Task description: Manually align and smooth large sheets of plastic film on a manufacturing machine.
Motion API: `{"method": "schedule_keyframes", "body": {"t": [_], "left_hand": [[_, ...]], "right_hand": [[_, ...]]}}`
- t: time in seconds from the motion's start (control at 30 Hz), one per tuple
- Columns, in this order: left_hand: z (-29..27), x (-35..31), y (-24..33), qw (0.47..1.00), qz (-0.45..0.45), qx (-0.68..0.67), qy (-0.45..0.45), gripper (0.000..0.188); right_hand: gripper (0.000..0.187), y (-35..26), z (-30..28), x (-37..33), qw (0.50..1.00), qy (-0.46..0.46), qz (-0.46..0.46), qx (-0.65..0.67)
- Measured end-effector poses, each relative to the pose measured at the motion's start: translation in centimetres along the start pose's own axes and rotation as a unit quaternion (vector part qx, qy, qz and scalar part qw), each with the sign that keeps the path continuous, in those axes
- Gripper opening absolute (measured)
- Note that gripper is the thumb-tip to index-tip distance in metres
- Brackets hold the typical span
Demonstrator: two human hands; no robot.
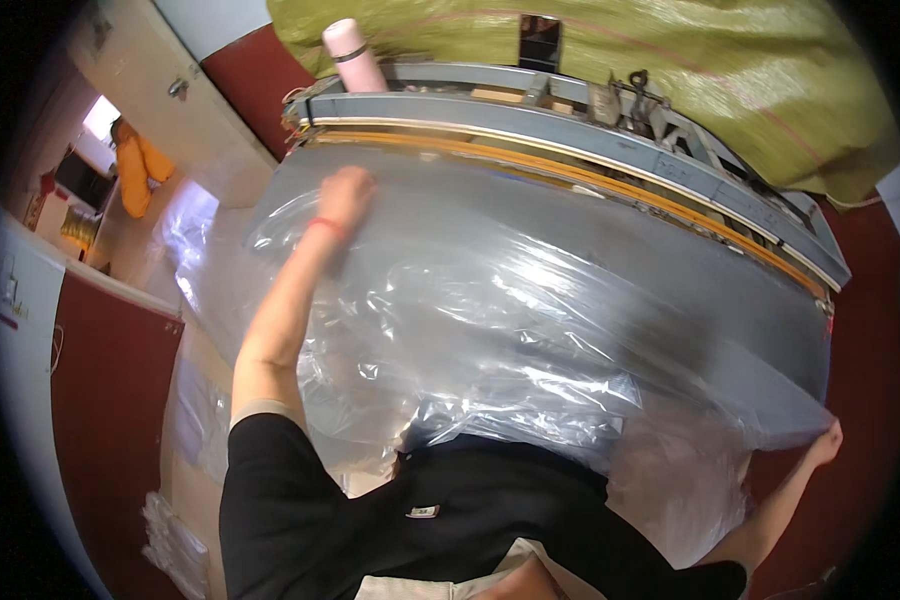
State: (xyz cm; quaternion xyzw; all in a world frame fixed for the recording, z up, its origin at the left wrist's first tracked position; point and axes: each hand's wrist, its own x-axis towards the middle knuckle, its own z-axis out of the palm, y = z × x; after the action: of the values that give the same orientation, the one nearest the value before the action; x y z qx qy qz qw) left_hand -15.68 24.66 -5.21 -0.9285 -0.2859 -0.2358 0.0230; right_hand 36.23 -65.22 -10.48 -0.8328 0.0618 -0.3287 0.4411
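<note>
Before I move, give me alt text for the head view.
The right hand holds the edge of a clear plastic sheet at the near right of a grey table; the left hand, blurred, is at the far left. A grey beam and orange strip run along the far side, a pink bottle near their left end.

We see fair, soft light overall, with white glare streaking the film point(570, 330) and a darker shadow across its right side; beyond the door point(195, 110) a spot blows out, our fisheye bows the rail point(530, 122), and black swallows the corners
</note>
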Motion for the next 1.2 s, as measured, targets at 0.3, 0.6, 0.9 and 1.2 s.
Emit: {"method": "schedule_keyframes", "body": {"t": [0.3,0.6,0.9,1.2], "left_hand": [[-1.1,3.9,-5.7,0.87,-0.237,-0.389,0.188,0.023],[8.7,4.9,-18.4,0.865,-0.308,-0.315,0.241,0.015],[9.1,6.1,-18.6,0.814,-0.278,-0.453,0.235,0.013],[6.4,6.6,-14.7,0.756,-0.363,-0.49,0.236,0.009]], "right_hand": [[0.024,-15.0,11.6,0.5,0.951,-0.052,-0.072,-0.297],[0.015,-15.0,24.6,-2.8,0.985,-0.063,-0.079,0.138],[0.014,-15.9,25.6,-3.0,0.976,-0.031,0.007,0.217],[0.014,-18.4,23.4,-3.5,0.964,-0.049,0.104,0.238]]}}
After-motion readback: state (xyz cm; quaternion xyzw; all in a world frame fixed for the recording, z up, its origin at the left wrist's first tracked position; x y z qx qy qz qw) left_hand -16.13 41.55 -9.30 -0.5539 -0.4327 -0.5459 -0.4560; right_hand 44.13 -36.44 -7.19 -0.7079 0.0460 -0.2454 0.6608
